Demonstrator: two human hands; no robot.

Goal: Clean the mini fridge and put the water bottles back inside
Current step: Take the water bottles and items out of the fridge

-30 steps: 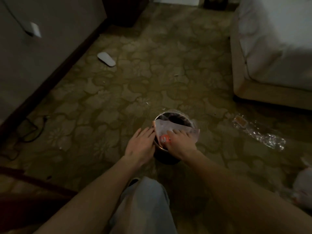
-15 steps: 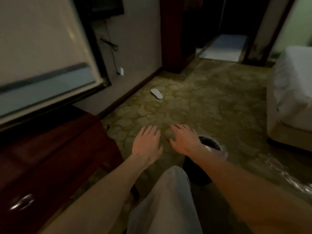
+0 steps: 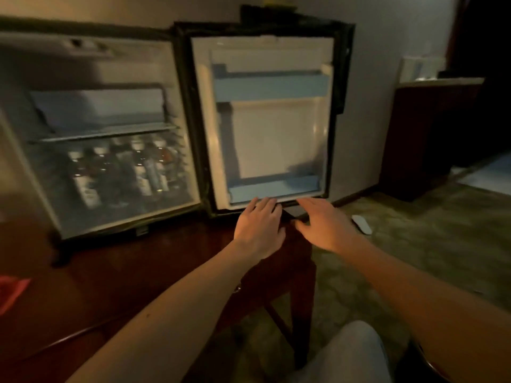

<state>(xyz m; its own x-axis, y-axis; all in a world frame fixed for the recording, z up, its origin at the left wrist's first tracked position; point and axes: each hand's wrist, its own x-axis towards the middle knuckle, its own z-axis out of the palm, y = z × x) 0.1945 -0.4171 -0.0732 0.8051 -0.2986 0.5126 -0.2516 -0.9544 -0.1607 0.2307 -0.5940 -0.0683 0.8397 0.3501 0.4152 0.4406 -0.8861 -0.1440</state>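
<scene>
Fridge: the mini fridge (image 3: 110,128) stands open in the upper left of the frame, on a dark wooden table (image 3: 116,272), so its inside can be reached from the front.
Bottles: a row of water bottles (image 3: 124,170) stands upright on the fridge floor, under the wire shelf (image 3: 105,132); they look already put back, though the blur hides their count.
Door: the door (image 3: 271,120) is swung fully out at the centre top, its inner side facing the camera; both door racks look bare.
Left hand: the left hand (image 3: 258,226) lies flat with straight fingers, fingertips at the door's lower edge, holding nothing; whether it touches the edge I cannot tell.
Right hand: the right hand (image 3: 323,223) reaches beside it, fingers spread and relaxed, holding nothing, also close to that lower edge.
Likely reason: both hands sit low on the door, probably to swing it shut or check its bottom rim.
Floor: a pale slipper (image 3: 361,224) lies on the patterned carpet (image 3: 428,244), right of the hands.
Far right: a dark cabinet (image 3: 425,139) stands against the wall.
</scene>
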